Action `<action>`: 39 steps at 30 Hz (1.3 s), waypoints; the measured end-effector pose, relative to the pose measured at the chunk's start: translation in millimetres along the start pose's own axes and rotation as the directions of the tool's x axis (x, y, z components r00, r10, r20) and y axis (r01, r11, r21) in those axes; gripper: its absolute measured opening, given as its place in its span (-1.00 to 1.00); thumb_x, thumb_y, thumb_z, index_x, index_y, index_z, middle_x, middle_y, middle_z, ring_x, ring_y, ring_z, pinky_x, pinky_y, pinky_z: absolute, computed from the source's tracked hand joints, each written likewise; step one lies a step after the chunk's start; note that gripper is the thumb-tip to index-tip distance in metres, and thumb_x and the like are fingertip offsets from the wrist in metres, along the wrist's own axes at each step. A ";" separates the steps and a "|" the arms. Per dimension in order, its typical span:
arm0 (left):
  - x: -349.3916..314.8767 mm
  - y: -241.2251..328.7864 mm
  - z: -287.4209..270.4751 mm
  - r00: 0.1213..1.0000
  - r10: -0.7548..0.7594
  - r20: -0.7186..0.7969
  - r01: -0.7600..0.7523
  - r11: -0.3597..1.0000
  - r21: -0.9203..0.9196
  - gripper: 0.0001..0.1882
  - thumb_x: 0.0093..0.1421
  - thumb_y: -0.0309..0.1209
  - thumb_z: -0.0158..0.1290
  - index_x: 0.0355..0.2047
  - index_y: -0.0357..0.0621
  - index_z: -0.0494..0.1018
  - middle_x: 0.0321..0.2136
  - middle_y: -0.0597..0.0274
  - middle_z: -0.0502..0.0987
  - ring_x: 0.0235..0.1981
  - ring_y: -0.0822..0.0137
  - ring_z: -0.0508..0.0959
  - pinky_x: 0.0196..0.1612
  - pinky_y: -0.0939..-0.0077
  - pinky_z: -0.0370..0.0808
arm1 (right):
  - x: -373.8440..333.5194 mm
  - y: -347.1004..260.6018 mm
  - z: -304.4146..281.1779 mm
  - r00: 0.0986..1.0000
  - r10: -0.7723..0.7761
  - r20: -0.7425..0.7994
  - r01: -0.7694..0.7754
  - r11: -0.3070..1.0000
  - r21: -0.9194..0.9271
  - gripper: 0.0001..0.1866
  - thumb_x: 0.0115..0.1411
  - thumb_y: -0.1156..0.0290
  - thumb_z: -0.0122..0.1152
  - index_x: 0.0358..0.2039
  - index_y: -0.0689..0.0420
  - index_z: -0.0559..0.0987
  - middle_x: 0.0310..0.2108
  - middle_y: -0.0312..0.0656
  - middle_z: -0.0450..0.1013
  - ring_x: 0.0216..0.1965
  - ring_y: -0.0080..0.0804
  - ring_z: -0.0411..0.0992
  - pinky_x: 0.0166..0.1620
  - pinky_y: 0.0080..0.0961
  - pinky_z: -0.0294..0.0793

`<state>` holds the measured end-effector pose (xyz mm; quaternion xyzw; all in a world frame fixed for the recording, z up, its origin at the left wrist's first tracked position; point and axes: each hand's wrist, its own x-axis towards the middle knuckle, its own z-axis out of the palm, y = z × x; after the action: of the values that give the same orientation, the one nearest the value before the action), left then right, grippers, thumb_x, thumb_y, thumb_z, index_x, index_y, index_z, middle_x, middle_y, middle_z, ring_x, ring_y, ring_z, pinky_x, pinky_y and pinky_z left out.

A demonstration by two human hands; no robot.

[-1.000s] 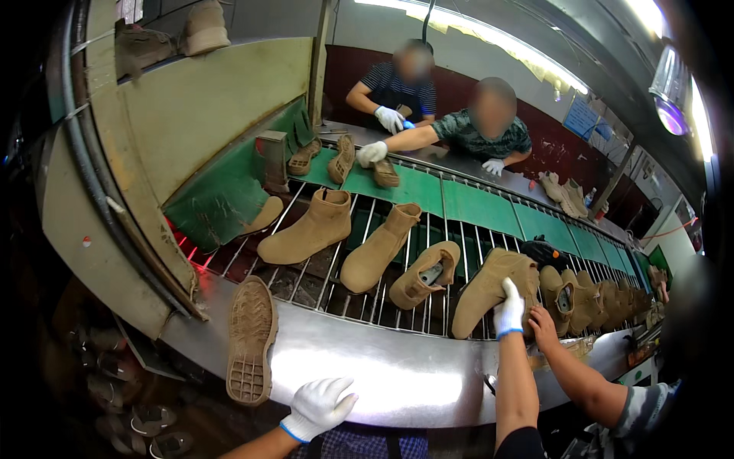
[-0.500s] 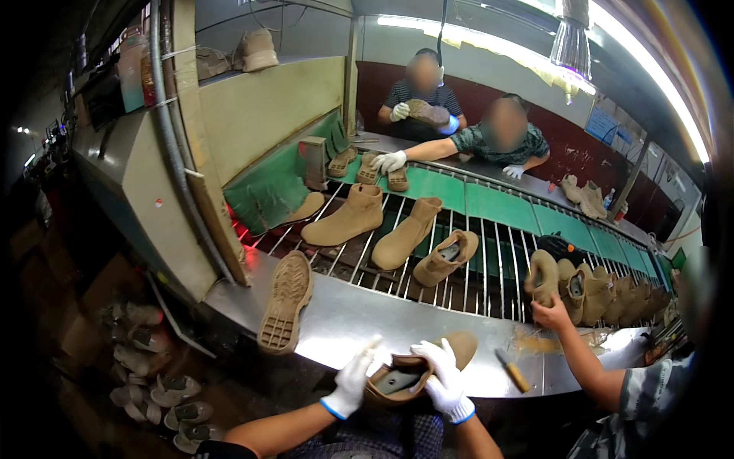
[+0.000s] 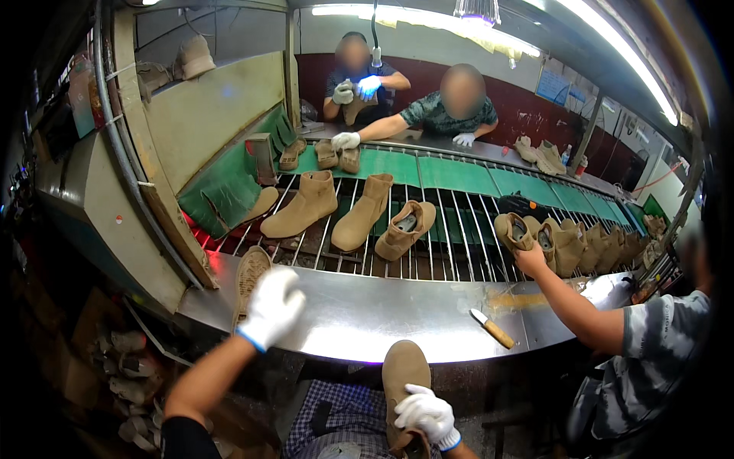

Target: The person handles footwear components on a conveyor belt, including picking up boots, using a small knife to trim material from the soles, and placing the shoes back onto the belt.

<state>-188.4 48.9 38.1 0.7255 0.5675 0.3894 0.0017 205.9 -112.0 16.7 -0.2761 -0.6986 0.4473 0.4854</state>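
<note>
My right hand [image 3: 425,415], in a white knit glove, is wrapped round the shaft of a tan ankle boot [image 3: 405,371] above my lap. The boot's toe points away from me, and its top runs down to the lower edge. My left hand [image 3: 271,310], also gloved, is off the boot and beside a tan shoe sole [image 3: 251,279]. That sole leans at the left of the metal ledge with its tread up, partly hidden by the hand. The left fingers are smeared by motion, so whether they touch the sole I cannot tell.
On the rod conveyor [image 3: 451,256] stand several tan boots [image 3: 306,205]. A wooden-handled knife [image 3: 493,329] lies on the metal ledge [image 3: 359,310]. At right a co-worker's bare hand [image 3: 529,260] holds a boot in a row. Across the conveyor, a gloved hand [image 3: 346,141] reaches to soles.
My left hand has let go of the boot and moved left to the sole. My right hand has turned the boot toe-forward. The co-worker at right has tilted the boot; the whole view has shifted.
</note>
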 end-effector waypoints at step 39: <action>-61.3 169.2 49.1 0.703 0.404 0.586 0.343 0.529 -0.776 0.22 -0.03 -0.20 0.64 0.51 -0.33 0.16 0.50 -0.17 0.22 0.50 0.06 0.30 0.54 0.15 0.25 | -106.5 45.9 8.5 0.476 0.858 0.193 -0.638 0.186 0.747 -0.45 0.57 0.12 -0.15 0.27 0.30 0.52 0.13 -0.01 0.60 0.06 -0.35 0.62 0.04 -0.40 0.69</action>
<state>-24.7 -40.3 44.5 0.7298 0.2420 0.3014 0.5639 235.9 -181.8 -71.3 -0.4188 -0.1463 0.8235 0.3536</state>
